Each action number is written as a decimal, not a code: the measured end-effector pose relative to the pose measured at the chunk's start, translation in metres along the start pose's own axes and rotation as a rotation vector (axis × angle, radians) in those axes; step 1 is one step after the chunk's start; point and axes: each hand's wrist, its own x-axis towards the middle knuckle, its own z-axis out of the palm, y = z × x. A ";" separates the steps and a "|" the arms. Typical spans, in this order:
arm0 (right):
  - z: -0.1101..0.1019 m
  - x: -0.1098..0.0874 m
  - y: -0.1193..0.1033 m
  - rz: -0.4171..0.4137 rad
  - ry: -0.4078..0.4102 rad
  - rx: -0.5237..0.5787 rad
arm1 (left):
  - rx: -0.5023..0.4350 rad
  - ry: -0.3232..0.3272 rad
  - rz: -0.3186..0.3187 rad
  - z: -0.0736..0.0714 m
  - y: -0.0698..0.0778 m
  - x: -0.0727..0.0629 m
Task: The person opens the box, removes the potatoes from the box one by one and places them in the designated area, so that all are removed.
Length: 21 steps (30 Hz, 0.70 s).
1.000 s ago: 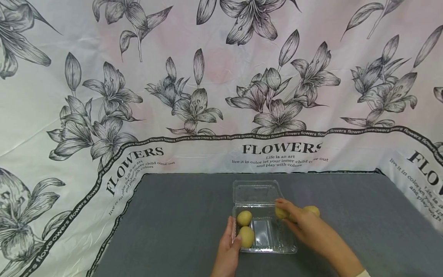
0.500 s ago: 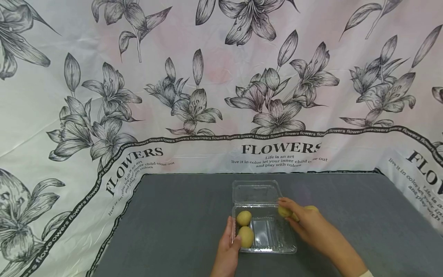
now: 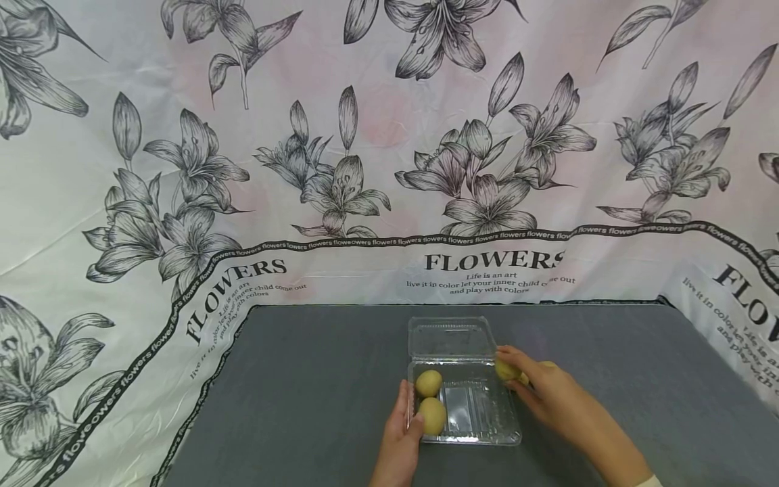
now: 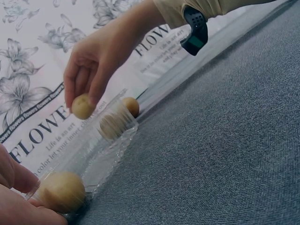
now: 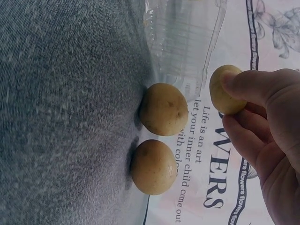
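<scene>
Hands: the right hand (image 3: 548, 392) pinches a small potato (image 5: 222, 95) between thumb and fingertips; the left hand (image 3: 398, 433) grips the left wall of the clear container (image 3: 477, 406), probably so the light plastic cannot slide.
Raised potato: clear of the desk (image 3: 304, 406), near the container's far right corner; a fingertip hold likely suits its roundness.
Boxed pair: rear potato (image 3: 429, 383) and front potato (image 3: 433, 416) line the left wall, which presumably stops them rolling.
Lid (image 3: 453, 338): folded back towards the desk's far edge, uncovering the tray.
Loose pair: inner potato (image 5: 164, 109) and outer potato (image 5: 153, 167) rest just right of the container, within the right hand's reach.
Backdrop (image 3: 389, 169): flowered cloth beyond the far edge.
</scene>
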 end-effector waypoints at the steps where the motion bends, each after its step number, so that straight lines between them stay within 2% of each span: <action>1: 0.000 0.000 0.000 0.000 -0.001 0.001 | 0.001 0.001 -0.001 0.000 0.000 0.000; 15: -0.004 -0.007 0.000 0.091 -0.031 -0.045 | 0.002 0.002 -0.004 0.000 0.001 0.000; 21: -0.006 -0.011 0.001 0.096 -0.042 -0.031 | -0.008 0.002 -0.006 -0.001 0.001 0.000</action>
